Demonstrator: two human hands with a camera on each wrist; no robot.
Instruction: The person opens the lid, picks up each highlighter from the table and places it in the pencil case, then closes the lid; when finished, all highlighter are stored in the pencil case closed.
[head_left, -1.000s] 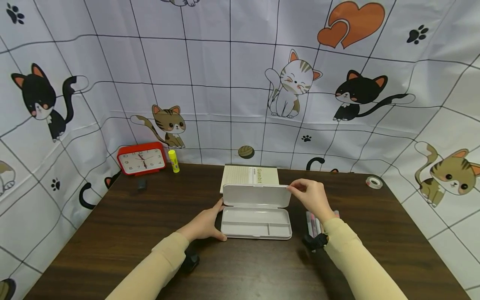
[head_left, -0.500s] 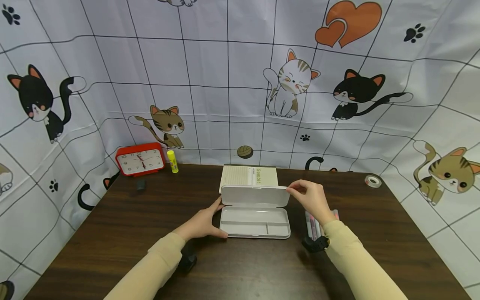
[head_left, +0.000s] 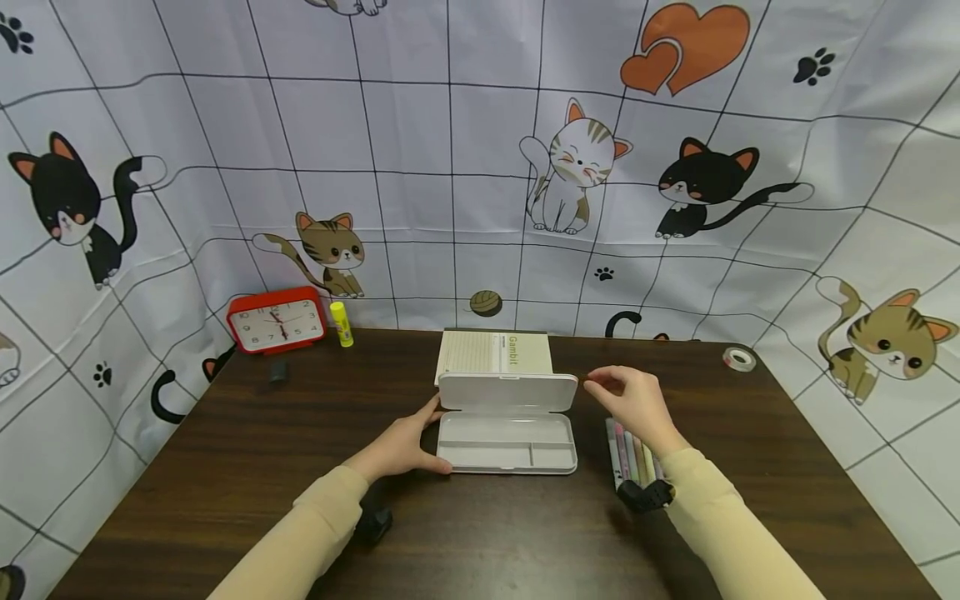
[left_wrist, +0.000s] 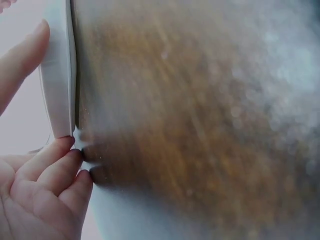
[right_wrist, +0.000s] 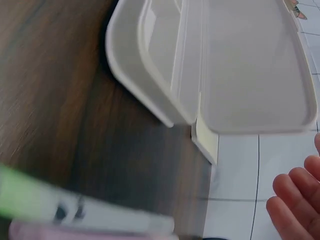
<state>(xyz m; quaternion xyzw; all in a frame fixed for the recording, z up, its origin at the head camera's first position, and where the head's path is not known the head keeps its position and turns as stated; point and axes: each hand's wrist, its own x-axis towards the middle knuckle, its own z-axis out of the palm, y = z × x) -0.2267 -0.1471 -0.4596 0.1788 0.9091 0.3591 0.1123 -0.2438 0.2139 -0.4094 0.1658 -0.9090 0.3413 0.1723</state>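
Note:
A white pencil case [head_left: 506, 442] lies open at the table's middle, its lid [head_left: 507, 392] standing up at the back. My left hand [head_left: 431, 440] grips the case's left end, thumb near the hinge and fingers at the front corner. In the left wrist view the curled fingers [left_wrist: 50, 170] touch the case's edge [left_wrist: 57, 85]. My right hand [head_left: 611, 387] hovers just right of the lid, apart from it, fingers loosely curled and holding nothing. Several pastel pens [head_left: 633, 454] lie under that wrist. The right wrist view shows the open case [right_wrist: 225, 65] and a blurred pen [right_wrist: 75, 210].
A notebook [head_left: 495, 354] lies flat behind the case. A red clock [head_left: 276, 320] and a yellow glue stick [head_left: 342, 323] stand at the back left, with a small dark object [head_left: 279, 372] in front. A tape roll [head_left: 738, 359] sits at the back right. Cat-print cloth walls surround the table.
My right hand has let go of the lid's right corner and moved slightly right and down. The lid stays up. The left hand has not moved.

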